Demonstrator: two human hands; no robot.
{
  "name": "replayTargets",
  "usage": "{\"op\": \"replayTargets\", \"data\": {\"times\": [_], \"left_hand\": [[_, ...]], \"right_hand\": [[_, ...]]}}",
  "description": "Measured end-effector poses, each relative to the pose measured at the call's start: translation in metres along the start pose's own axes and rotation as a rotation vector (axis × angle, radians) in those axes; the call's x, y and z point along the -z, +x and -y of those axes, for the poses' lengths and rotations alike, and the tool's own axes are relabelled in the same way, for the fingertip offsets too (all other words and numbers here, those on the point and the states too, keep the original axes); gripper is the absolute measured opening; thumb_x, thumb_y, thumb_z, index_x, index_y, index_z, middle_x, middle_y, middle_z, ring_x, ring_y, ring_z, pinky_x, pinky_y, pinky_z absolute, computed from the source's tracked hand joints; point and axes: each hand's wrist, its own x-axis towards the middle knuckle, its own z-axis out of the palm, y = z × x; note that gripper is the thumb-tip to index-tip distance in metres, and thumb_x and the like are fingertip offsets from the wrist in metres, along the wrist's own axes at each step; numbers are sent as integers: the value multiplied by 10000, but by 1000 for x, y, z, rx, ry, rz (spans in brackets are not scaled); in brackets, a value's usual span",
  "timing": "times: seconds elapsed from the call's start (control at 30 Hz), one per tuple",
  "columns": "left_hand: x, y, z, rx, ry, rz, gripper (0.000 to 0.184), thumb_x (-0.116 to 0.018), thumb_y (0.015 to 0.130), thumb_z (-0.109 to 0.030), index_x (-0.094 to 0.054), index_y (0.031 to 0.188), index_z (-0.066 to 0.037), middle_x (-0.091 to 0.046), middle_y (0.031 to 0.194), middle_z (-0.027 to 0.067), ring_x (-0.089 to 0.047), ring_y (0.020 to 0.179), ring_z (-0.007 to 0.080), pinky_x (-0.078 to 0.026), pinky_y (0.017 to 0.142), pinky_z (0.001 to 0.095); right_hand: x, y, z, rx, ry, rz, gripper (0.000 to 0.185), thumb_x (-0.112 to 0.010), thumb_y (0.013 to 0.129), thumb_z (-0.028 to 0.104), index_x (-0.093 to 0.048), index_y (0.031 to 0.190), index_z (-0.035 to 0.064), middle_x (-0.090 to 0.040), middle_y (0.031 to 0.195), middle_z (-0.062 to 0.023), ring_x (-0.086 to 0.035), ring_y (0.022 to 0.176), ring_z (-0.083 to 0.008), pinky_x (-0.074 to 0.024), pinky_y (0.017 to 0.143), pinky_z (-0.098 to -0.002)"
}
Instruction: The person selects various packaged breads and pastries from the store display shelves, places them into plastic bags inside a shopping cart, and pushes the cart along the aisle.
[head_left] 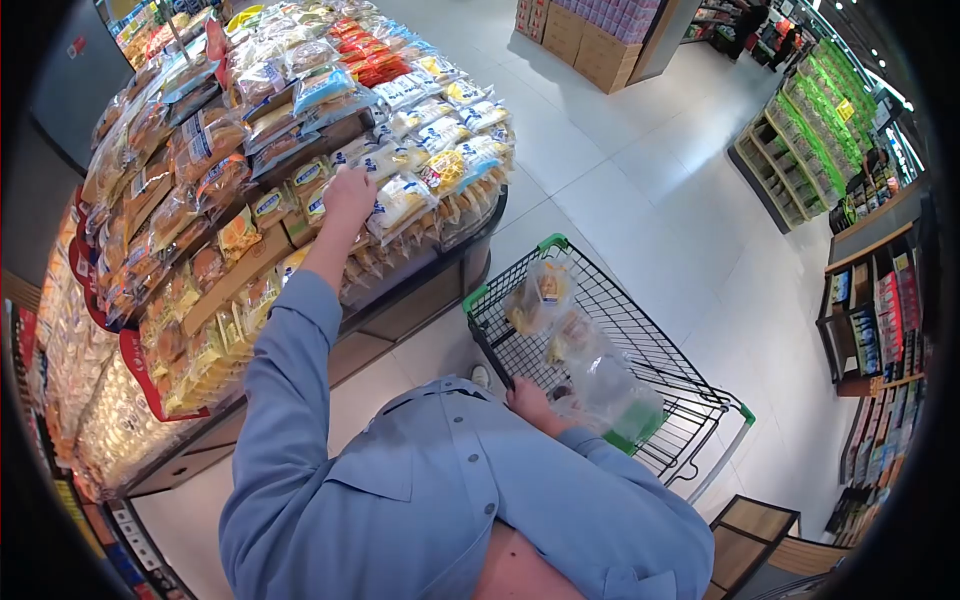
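Note:
My left hand (348, 196) is stretched out over a display of bagged breads and pastries. Its fingers are curled down among the packets, and their tips are hard to see, so what they hold is unclear. Right beside it lie white-and-clear bread packets (402, 200) and small yellow-labelled packets (308, 176). Low at the near side of a black wire shopping cart (625, 310) with green corners, my right hand (530, 400) is closed around its rim. Inside the cart are clear plastic bags (540, 295) with bread-like items, and a larger clear bag (605, 390).
The stepped bread display (200, 220) fills the left, with a dark base edge (430, 270) beside the cart. Stacked cartons (580, 45) stand at the back. A green-topped shelf (800, 140) and goods shelves (875, 320) line the right. Distant people (750, 25) are at the far end.

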Motion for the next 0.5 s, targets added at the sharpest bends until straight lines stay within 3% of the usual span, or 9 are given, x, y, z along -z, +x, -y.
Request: {"op": "replayTargets", "data": {"times": [0.07,0.13,0.23,0.37,0.43,0.5], "left_hand": [[-7,3,8,-24,40,-72,206,-629,846,-289,-676,901,-96,-620,1019,126,-633,966,321,-511,817,463],[1,-1,5,6,-146,-225,152,-613,849,-218,-655,874,-74,-605,1010,127,-629,937,318,-509,790,443],[25,-10,4,-10,-367,-252,115,-598,849,-167,-609,849,-53,-591,995,125,-613,909,325,-505,767,402],[28,-35,31,-38,-419,-354,137,-611,855,-162,-566,852,-33,-589,995,137,-605,897,323,-505,766,367],[36,-69,34,-42,-597,-410,163,-629,871,-154,-545,865,-15,-615,1084,158,-622,938,291,-505,797,355],[40,-114,39,62,-869,-231,131,-608,902,-109,-534,865,-7,-617,1197,177,-626,1018,249,-501,845,358]], "right_hand": [[-1,5,1,-4,13,-3,251,-545,861,214,-595,1005,14,-650,942,-253,-632,899,-435,-505,799,-530],[4,7,4,-16,17,-10,250,-548,858,215,-597,1001,16,-650,941,-252,-633,895,-434,-506,796,-529],[13,8,11,-47,3,10,252,-554,853,225,-595,993,20,-653,932,-253,-637,889,-434,-508,796,-529],[17,16,17,-54,19,27,267,-571,855,247,-594,1002,25,-655,914,-261,-643,879,-437,-508,790,-529],[22,19,20,-70,13,48,325,-615,859,298,-601,1025,19,-663,923,-255,-648,892,-434,-505,791,-522],[24,26,26,1,-97,-30,365,-628,862,318,-604,1066,16,-665,958,-253,-646,915,-428,-507,803,-510]]}}
